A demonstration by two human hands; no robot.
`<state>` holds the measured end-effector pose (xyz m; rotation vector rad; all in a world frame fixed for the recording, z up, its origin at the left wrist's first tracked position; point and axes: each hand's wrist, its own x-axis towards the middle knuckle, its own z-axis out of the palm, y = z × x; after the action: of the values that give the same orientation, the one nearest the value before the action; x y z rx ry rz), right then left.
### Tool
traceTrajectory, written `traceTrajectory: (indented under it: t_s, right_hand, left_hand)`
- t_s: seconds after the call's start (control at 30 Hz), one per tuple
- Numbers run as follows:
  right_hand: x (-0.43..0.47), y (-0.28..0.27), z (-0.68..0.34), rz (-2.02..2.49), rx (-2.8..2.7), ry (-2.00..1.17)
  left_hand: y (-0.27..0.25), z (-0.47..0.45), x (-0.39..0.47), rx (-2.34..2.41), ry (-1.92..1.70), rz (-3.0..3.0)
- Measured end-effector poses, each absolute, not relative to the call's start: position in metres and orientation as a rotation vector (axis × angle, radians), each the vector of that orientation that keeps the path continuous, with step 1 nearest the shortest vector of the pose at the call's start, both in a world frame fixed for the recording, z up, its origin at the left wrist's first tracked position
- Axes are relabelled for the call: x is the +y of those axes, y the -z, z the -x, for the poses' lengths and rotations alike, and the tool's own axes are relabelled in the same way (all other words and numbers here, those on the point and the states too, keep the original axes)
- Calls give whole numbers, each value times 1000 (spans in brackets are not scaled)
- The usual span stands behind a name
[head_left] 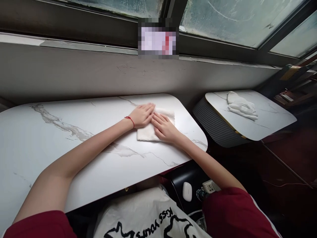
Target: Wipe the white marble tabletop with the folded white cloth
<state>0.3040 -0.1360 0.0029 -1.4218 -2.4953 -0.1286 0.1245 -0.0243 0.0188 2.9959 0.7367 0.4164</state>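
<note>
A white folded cloth (146,134) lies flat near the right end of a white marble-patterned tabletop (96,168). My left hand (143,114), with a red string bracelet at its wrist, rests flat on the cloth's left side, fingers stretched out. From the right, my right hand (165,127) presses on the middle of the same cloth, its fingers extended. The fingertips of both hands meet near the cloth's upper left. Neither hand is wrapped round anything.
To the right stands a smaller marble-topped cabinet (267,127) bearing a crumpled white cloth (241,105). A wall and windows (223,19) run behind. Below the table's near edge are a white rounded case (187,191) and a power socket (209,186).
</note>
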Motion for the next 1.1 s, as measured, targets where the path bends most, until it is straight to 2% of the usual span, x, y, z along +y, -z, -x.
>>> traceTrajectory:
  t_s: [0.17,0.43,0.73,0.93,1.1]
  right_hand:
    - [-202,-8,-319,1381,-2443,97]
    - [-265,-9,-328,1319,-2445,17]
    - [-200,-6,-327,1173,-2539,-17]
    - [-146,-5,-300,1078,-2630,-19]
    - [-96,-2,-266,990,-2666,17]
  left_hand:
    - [-3,-138,-82,530,-405,-2971]
    - [10,-142,-168,625,-560,-2890]
    - [12,-128,-130,745,-561,-2902]
    - [16,-93,-97,917,-633,-2854]
    - [7,-58,-63,1073,-551,-2814]
